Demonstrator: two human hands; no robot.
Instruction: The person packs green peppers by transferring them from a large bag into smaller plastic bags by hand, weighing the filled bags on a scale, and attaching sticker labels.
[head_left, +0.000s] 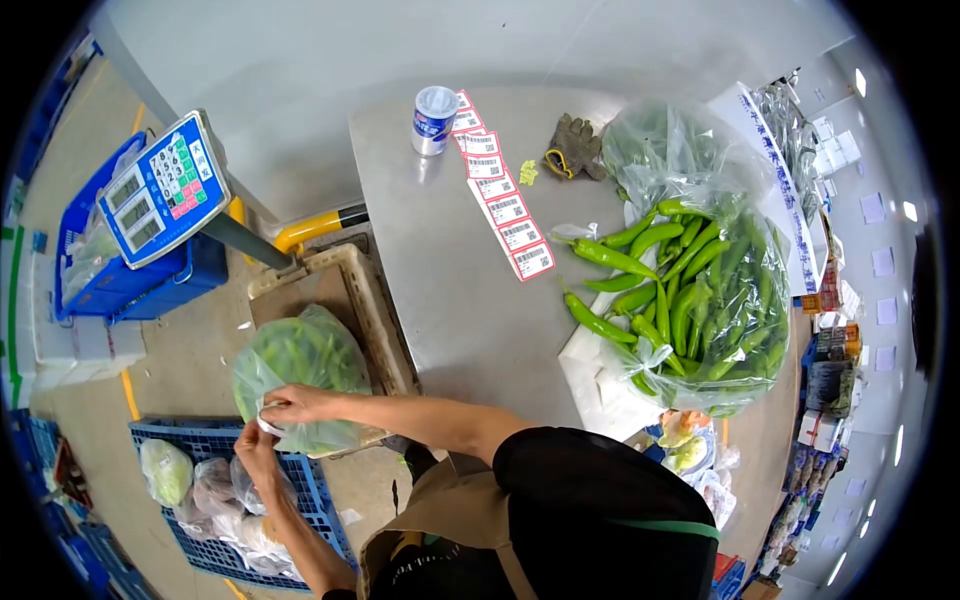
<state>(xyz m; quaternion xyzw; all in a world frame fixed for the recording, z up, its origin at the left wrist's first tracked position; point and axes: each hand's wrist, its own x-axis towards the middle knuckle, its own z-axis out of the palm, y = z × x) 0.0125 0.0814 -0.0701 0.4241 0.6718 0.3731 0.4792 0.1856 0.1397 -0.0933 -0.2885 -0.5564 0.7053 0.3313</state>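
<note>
A clear plastic bag [305, 350] full of green vegetables, probably peppers, sits on the platform scale at the left. My right hand [297, 404] pinches the gathered mouth of this bag. Close below it, my left hand [257, 450] is closed on the same twisted plastic, its fingertips almost meeting those of the right. Something small and white shows between the fingers; I cannot tell whether it is the bag's end or a strip. On the metal table, long green peppers [690, 300] spill from a large open plastic bag [765, 350].
The scale's display [160, 190] stands on a post at the left. On the table [440, 310] are a strip of barcode labels [506, 210], a can [434, 122] and a glove [574, 148]. Blue crates [140, 430] with bagged produce lie on the floor.
</note>
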